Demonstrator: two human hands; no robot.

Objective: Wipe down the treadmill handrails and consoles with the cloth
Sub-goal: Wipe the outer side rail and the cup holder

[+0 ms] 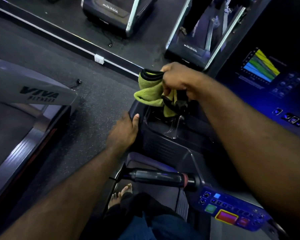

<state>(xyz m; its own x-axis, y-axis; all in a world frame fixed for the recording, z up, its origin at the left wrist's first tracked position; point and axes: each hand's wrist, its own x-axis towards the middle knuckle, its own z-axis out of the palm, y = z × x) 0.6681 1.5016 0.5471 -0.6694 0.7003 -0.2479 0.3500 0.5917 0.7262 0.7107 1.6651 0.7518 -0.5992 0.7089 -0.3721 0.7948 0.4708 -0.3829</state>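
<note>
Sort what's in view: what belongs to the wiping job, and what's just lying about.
Job: green cloth, bunched in the right hand; console, with the left hand on its edge; handrail grip; button panel.
Lying about: wall socket; loose plug on the floor.
</note>
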